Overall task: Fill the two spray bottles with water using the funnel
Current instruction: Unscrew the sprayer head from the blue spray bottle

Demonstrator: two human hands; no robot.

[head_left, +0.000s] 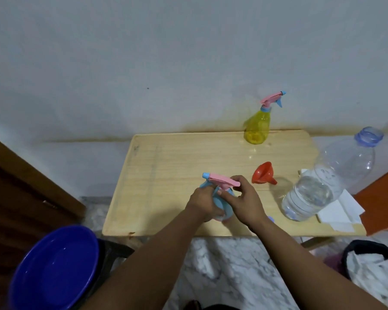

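Note:
A blue spray bottle (224, 205) with a pink and blue trigger head stands near the front of the wooden table (170, 166). My left hand (203, 203) grips its body from the left. My right hand (244, 198) pinches the pink head at the neck. An orange funnel (263, 173) lies on its side just right of my hands. A yellow spray bottle (258, 127) with its head on stands at the back edge by the wall. A large clear water bottle (323, 184), open and partly full, stands at the right.
White paper sheets (343, 211) lie under and beside the water bottle. A small blue cap (271, 218) sits behind my right wrist. A blue basin (54, 267) stands at the lower left on a dark stool. A dark bin (374, 260) with white contents is at the lower right.

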